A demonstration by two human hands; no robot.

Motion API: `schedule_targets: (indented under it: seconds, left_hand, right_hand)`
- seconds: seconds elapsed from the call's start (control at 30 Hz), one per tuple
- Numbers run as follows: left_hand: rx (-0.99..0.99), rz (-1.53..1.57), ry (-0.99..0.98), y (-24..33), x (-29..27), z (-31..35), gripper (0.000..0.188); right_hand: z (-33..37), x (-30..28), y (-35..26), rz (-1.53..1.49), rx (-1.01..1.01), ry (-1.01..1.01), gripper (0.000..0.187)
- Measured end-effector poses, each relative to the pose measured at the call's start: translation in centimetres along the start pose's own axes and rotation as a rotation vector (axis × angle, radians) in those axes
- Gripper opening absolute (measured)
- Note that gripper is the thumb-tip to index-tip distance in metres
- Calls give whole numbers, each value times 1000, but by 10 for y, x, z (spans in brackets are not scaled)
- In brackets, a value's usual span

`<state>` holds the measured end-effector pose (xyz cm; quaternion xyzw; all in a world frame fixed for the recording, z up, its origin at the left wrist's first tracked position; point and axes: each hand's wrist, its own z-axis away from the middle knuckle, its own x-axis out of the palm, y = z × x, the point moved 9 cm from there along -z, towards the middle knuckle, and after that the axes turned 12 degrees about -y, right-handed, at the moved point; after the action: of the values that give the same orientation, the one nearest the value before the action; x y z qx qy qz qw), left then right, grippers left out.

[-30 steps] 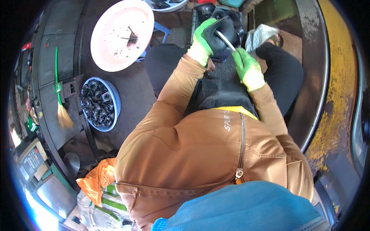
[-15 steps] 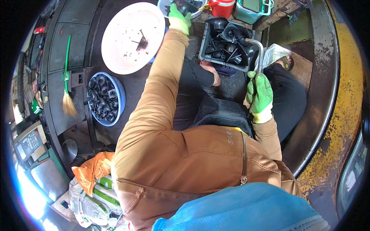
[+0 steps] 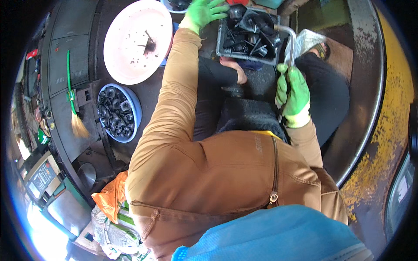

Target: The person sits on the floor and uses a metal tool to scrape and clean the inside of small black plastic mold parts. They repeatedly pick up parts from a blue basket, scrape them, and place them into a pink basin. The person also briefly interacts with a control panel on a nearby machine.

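My left hand (image 3: pixel 203 14), in a green and cream glove, is stretched far forward with its fingers spread and nothing in them. It hovers at the left edge of a grey crate (image 3: pixel 249 58) heaped with black moulded parts (image 3: pixel 252 35). My right hand (image 3: pixel 295 92), gloved alike, is closed around a bent metal rod (image 3: pixel 291 48) held upright beside my right leg. The rod's curved upper end reaches over the crate's right rim. Just left of my left hand, a pale basin (image 3: pixel 167 6) with black parts in it is cut off by the picture's top.
A large pale pink basin (image 3: pixel 124 43) holds a few dark bits. Below it sits a blue tub (image 3: pixel 137 117) full of black parts. A green-handled broom (image 3: pixel 72 95) hangs on grey cabinets at left. A metal edge (image 3: pixel 382 74) curves along my right; sacks (image 3: pixel 115 235) lie behind.
My left hand has let go of a black part at the pale basin and moved right toward the crate, its fingers now spread. My right hand keeps its hold on the rod.
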<state>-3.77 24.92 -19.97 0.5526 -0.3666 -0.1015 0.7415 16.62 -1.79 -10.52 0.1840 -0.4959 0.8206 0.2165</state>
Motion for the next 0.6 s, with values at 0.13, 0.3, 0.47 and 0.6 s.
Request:
schedule_targets:
  seconds: [0.13,0.3,0.47,0.6]
  left_hand:
    - [-93,-1405,313,-22,5,-4,58]
    - [-114,-1464,474,-64,-1,-32,73]
    - [-41,-1481,343,-37,-2,-49,38]
    - [34,-1275,333,3,25,-19,33]
  right_hand:
    - [0,-4,-6,-106,-87,1,31]
    - [-5,-6,8,-160,-29,-22,31]
    - [-10,-13,16,-132,2,5,29]
    - [-14,-22,5,-28,-61,59,22]
